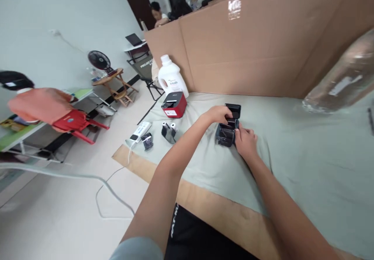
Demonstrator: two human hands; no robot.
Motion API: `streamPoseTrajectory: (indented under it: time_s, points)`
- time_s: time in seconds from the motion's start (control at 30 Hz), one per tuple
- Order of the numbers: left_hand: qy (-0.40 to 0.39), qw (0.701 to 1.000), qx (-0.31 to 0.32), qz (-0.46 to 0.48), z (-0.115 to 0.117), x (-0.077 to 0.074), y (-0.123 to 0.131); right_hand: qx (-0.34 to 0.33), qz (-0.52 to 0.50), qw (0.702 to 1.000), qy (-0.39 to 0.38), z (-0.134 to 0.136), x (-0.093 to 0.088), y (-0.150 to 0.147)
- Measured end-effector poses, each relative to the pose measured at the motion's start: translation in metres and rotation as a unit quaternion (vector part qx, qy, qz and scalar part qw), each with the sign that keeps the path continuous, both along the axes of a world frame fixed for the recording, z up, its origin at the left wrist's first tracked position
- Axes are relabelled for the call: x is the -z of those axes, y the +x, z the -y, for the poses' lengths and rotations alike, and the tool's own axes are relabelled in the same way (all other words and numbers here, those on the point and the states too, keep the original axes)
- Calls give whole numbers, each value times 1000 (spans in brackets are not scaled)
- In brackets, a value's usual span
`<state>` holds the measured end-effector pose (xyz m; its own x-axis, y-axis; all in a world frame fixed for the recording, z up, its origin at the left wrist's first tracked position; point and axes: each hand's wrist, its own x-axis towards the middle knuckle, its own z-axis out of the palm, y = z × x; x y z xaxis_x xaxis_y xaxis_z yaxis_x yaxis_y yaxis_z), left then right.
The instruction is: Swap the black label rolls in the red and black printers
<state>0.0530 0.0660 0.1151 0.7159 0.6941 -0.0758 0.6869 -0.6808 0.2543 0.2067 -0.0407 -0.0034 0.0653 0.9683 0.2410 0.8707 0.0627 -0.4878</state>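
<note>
A black, box-shaped device [226, 136], possibly a small printer, lies on the pale green cloth with its lid [233, 110] tilted up at the far side. My left hand [217, 114] reaches over it from the left. Its fingers are curled down at the opening between lid and body, and what they pinch, if anything, is hidden. Against the device's right side is my right hand [246, 140], thumb and fingers closed on its edge. To the left stand two white paper rolls [169, 126] with dark wrapping, below a red and black box-shaped machine [174, 104].
A white jug [172, 75] stands behind the red machine. Left are a power strip [140, 131] and a small black packet [147, 141]. A cardboard wall [239, 49] closes the back; a plastic-wrapped bundle [341, 76] leans right. Seated people [49, 104] are farther off.
</note>
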Motion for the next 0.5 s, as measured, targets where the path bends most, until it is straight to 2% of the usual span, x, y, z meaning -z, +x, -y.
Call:
streamPoseTrajectory:
  time_s: [0.1, 0.17, 0.23, 0.3, 0.37, 0.43, 0.5]
  points:
    - [25, 982, -44, 180, 20, -20, -31, -6, 4, 1000, 0, 0, -1, 0]
    - [53, 956, -110, 268, 50, -30, -60, -6, 5, 1000, -2, 0, -2, 0]
    - [81, 928, -201, 304, 84, -33, -91, 0, 6, 1000, -5, 0, -3, -1]
    - [84, 906, -297, 289, 111, -28, -121, 4, 6, 1000, -7, 0, -2, -1]
    - [78, 894, -372, 235, 124, -16, -144, 4, 2, 1000, -4, -1, -2, -2]
    - [75, 893, -411, 167, 121, -2, -158, 4, -3, 1000, 0, -1, -2, -2]
    - [78, 897, -423, 101, 110, 12, -162, 3, -7, 1000, 4, -2, -1, -2]
